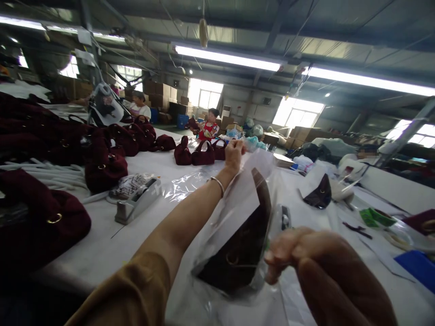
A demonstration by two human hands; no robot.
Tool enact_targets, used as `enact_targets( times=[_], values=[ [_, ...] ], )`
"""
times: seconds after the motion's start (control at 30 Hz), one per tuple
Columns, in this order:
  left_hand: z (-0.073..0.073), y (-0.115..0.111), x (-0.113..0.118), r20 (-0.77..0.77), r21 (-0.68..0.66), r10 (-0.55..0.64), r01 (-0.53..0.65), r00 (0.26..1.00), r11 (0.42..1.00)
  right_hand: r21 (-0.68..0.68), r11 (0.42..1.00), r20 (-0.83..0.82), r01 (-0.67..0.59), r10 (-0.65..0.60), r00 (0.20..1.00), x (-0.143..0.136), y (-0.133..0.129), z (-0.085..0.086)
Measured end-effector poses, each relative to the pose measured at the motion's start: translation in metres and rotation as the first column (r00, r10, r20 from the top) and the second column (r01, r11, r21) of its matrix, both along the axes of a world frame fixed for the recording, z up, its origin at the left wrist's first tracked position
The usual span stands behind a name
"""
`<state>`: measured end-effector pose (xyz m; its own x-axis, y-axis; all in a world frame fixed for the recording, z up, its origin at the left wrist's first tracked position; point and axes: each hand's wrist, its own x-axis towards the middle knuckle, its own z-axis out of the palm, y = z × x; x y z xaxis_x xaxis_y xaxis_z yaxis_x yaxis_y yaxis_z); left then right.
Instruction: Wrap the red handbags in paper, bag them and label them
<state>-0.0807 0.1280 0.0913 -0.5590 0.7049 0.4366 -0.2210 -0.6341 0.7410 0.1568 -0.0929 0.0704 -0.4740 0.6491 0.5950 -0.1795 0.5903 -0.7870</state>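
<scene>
While a white paper sheet (238, 213) partly hides the dark, wedge-shaped handbag (239, 253) with its gold ring, a clear, glossy plastic sleeve (276, 181) encloses both between the hands. The left hand (235, 154) pinches its far top; the right hand (322, 258), blurred and cut off, curls at its near right side, grip unclear.

The left hand (234, 155) pinches the far end of a clear plastic bag (217, 235) containing a dark handbag (234, 258) and white paper (239, 199); the blurred right hand (322, 260) is at its right edge. Maroon handbags (203, 156) and a grey tape dispenser (137, 202) sit left on the table (102, 253), a green tape roll (376, 217) right.
</scene>
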Motion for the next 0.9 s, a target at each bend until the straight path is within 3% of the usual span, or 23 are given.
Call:
enact_targets(
  times=[0.07,0.13,0.23,0.33,0.43,0.5,0.6,0.7,0.8,0.9],
  values=[
    [-0.005,0.008,0.020,-0.090,-0.039,-0.061,0.058,0.994,0.998,-0.106,0.994,0.017,-0.035,0.037,0.999,-0.019,0.001,0.001],
    [-0.015,0.003,0.026,-0.183,-0.107,-0.141,0.123,0.973,0.987,-0.231,0.971,0.069,-0.069,0.087,0.994,-0.034,0.010,-0.004],
    [-0.036,-0.033,0.008,-0.291,-0.222,-0.218,0.156,0.932,0.963,-0.391,0.915,0.163,-0.098,0.174,0.971,-0.051,0.025,-0.017],
    [-0.060,-0.103,-0.022,-0.343,-0.259,-0.197,0.109,0.918,0.960,-0.467,0.874,0.213,-0.135,0.260,0.942,-0.064,0.034,-0.023],
    [-0.083,-0.190,-0.038,-0.335,-0.205,0.003,-0.075,0.942,0.976,-0.428,0.892,0.247,-0.142,0.267,0.931,-0.075,0.035,-0.020],
    [-0.099,-0.245,-0.035,-0.389,-0.182,0.164,-0.251,0.907,0.951,-0.389,0.910,0.283,-0.143,0.265,0.922,-0.080,0.034,-0.018],
    [-0.118,-0.303,-0.014,-0.507,-0.184,0.255,-0.393,0.823,0.901,-0.372,0.915,0.330,-0.157,0.288,0.899,-0.087,0.034,-0.017],
    [-0.127,-0.322,0.010,-0.617,-0.166,0.245,-0.428,0.748,0.889,-0.339,0.929,0.361,-0.150,0.275,0.891,-0.093,0.031,-0.017],
    [-0.131,-0.316,0.027,-0.667,-0.142,0.268,-0.473,0.695,0.870,-0.256,0.955,0.411,-0.152,0.250,0.877,-0.092,0.024,-0.011],
    [-0.134,-0.308,0.036,-0.652,-0.163,0.284,-0.496,0.703,0.853,-0.194,0.965,0.407,-0.176,0.242,0.881,-0.073,0.030,0.001]
  ],
)
